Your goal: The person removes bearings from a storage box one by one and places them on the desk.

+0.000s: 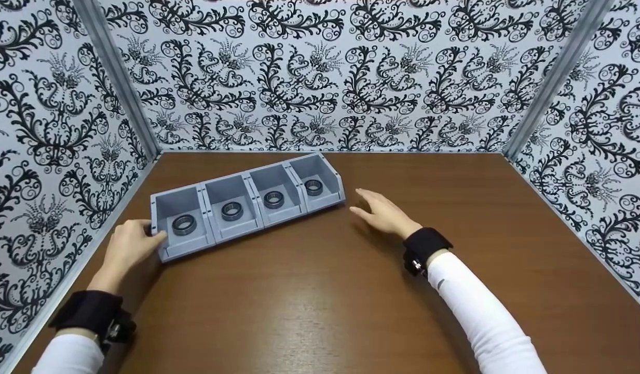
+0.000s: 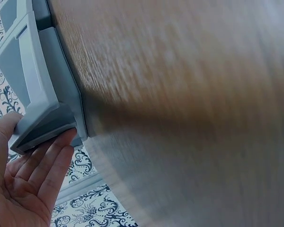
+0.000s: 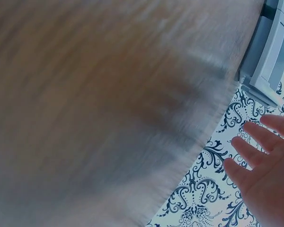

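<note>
A row of joined grey parts bins [image 1: 213,243] stands slanted on the table, its left end nearer to me. In its compartments lie ball bearings, one each, such as the leftmost bearing [image 1: 184,225] and the rightmost bearing [image 1: 313,187]. My left hand [image 1: 130,244] grips the left end of the row; in the left wrist view the thumb [image 2: 7,124] is on one side of the end wall and the fingers on the other. Just off the row's right end, my right hand [image 1: 384,212] holds nothing, with fingers extended toward the bins.
The brown wooden table [image 1: 320,311] is enclosed by patterned walls [image 1: 320,78] at the back and both sides. Grey metal posts [image 1: 120,78] mark the back corners. Each wrist wears a black band [image 1: 427,244] with a small camera.
</note>
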A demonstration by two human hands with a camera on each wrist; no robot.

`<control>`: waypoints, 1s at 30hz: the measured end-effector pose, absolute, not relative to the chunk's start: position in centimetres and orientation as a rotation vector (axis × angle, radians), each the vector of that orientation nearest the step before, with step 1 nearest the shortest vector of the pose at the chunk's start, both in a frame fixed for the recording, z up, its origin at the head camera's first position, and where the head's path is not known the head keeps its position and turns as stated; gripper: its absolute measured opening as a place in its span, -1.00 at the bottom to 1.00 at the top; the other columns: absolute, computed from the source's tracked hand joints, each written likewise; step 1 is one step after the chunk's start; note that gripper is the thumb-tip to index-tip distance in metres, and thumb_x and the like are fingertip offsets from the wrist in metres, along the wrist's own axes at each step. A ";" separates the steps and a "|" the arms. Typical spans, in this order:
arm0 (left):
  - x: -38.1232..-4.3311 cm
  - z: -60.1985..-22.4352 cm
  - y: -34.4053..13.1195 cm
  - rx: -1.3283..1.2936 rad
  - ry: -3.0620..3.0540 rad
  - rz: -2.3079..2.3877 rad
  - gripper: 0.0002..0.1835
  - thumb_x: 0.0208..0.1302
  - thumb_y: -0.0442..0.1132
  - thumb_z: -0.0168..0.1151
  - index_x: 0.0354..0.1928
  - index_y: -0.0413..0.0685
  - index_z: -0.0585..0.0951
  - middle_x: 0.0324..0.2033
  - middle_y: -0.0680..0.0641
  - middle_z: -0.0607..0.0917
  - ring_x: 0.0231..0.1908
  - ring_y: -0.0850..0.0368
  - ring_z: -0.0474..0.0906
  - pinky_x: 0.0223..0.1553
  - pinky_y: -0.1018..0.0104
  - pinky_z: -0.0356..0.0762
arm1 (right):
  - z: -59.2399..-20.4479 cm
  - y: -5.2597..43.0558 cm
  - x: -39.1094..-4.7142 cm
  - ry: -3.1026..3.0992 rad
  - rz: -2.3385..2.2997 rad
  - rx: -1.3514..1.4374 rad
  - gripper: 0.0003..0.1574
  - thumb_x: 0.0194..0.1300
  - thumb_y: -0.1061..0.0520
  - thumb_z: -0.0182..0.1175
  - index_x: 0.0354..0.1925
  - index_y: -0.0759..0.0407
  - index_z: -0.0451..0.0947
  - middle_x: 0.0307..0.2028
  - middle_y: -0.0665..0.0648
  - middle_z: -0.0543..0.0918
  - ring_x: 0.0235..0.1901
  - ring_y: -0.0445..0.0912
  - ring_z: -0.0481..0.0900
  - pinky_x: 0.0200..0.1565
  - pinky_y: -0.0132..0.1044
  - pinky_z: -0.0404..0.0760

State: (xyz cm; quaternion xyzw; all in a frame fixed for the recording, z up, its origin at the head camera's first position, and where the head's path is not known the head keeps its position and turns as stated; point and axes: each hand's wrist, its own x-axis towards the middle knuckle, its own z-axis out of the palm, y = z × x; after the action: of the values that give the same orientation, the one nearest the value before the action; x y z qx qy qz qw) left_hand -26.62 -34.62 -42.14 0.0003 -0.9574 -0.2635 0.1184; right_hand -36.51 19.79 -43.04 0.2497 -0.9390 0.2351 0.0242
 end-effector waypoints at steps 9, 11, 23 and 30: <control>-26.4 -42.0 -34.4 -0.048 -2.798 -0.776 -0.61 0.26 -0.21 0.31 -0.04 -0.46 0.70 -0.29 -0.42 0.74 -0.36 -0.27 0.64 -0.28 -0.16 0.55 | -42.8 19.2 -36.7 -2.885 0.757 0.779 -0.15 0.59 -0.10 0.09 0.51 0.49 0.20 0.47 0.48 0.31 0.49 0.32 0.24 0.50 0.14 0.14; -26.4 -42.0 -34.3 -0.055 -2.795 -0.779 -0.61 0.26 -0.22 0.30 -0.04 -0.46 0.71 -0.28 -0.41 0.74 -0.35 -0.27 0.64 -0.27 -0.18 0.55 | -42.7 19.0 -36.8 -2.882 0.756 0.784 -0.15 0.59 -0.08 0.10 0.50 0.50 0.20 0.46 0.49 0.32 0.48 0.32 0.25 0.49 0.12 0.15; -26.4 -42.0 -34.0 -0.078 -2.795 -0.800 -0.56 0.25 -0.23 0.31 0.03 -0.50 0.67 -0.29 -0.40 0.74 -0.37 -0.21 0.61 -0.28 -0.12 0.54 | -41.9 17.9 -37.4 -2.898 0.830 0.787 -0.19 0.59 0.02 0.12 0.51 0.53 0.16 0.46 0.51 0.31 0.48 0.33 0.25 0.49 0.12 0.16; -26.5 -42.0 -33.9 -0.077 -2.800 -0.804 -0.56 0.26 -0.23 0.31 0.03 -0.49 0.67 -0.25 -0.43 0.74 -0.35 -0.23 0.63 -0.24 -0.17 0.56 | -43.0 18.2 -38.6 -2.896 0.865 0.770 -0.11 0.56 -0.10 0.14 0.48 0.53 0.20 0.41 0.54 0.36 0.44 0.35 0.30 0.46 0.14 0.22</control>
State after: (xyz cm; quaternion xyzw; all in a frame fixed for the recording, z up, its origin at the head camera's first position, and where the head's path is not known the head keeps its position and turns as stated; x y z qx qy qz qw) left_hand -26.49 -33.94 -42.02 -0.0263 -0.9547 -0.2740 0.1133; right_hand -38.57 18.19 -42.96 0.2469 -0.9285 0.2772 0.0114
